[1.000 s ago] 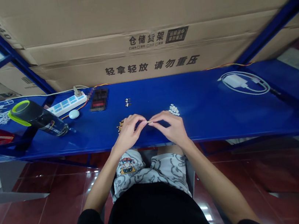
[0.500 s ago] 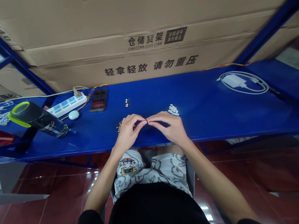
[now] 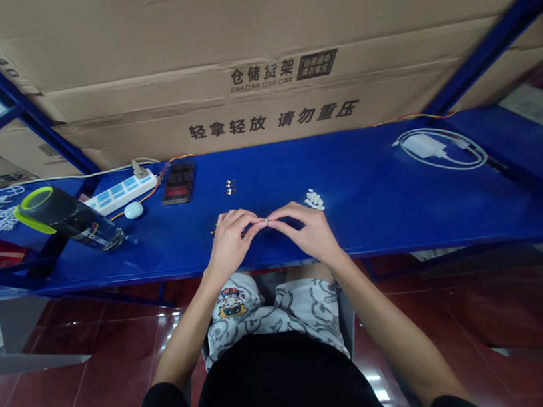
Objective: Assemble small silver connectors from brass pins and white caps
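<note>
My left hand (image 3: 233,239) and my right hand (image 3: 307,229) meet fingertip to fingertip over the blue shelf top. Each is closed in a pinch on a tiny part (image 3: 266,220) between them, partly white or shiny and too small to name. A pile of small white pieces (image 3: 313,200) lies just beyond my right hand. Small brass-coloured pieces (image 3: 213,232) peek out beside my left hand, which hides most of them. Farther back, a few small white-and-metal parts (image 3: 231,187) are set out in a short column.
At the left stand a dark bottle (image 3: 76,221) with a yellow-green loop, a white power strip (image 3: 121,192) and a white rounded object (image 3: 134,210). A blurred dark item (image 3: 179,184) lies nearby. A white charger with a coiled cable (image 3: 425,146) rests at the right. Cardboard (image 3: 235,20) walls the back.
Both hands stay almost in place, fingertips still together. The tiny part between them now looks lighter, and my left hand covers more of the brass-coloured pieces.
</note>
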Motion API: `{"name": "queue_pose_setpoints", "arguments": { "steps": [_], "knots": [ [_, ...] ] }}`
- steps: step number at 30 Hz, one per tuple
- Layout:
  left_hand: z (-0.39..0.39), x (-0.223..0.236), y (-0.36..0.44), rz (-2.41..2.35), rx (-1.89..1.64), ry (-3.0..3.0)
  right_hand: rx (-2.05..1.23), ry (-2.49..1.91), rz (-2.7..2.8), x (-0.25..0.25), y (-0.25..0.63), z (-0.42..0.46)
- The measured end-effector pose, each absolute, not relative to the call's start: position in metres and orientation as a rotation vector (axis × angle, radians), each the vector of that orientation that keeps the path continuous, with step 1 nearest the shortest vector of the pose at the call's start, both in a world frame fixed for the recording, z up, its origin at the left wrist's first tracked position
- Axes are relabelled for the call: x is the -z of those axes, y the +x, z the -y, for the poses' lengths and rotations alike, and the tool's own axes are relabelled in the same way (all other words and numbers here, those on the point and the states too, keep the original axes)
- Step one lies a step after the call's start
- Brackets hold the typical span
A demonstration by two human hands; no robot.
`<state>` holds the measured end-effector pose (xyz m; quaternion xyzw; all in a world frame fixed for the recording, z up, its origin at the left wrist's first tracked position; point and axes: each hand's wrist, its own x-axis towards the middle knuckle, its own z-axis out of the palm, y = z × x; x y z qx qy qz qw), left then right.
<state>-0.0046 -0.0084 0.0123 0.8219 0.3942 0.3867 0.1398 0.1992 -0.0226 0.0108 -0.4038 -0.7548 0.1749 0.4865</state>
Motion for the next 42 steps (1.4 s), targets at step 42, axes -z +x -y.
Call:
{"name": "queue_pose_setpoints", "arguments": {
  "steps": [42],
  "knots": [
    [0.010, -0.003, 0.004, -1.438, -0.711, 2.625, -0.063, -1.392, 2.260, 0.002, 0.210, 0.021]
  ]
}}
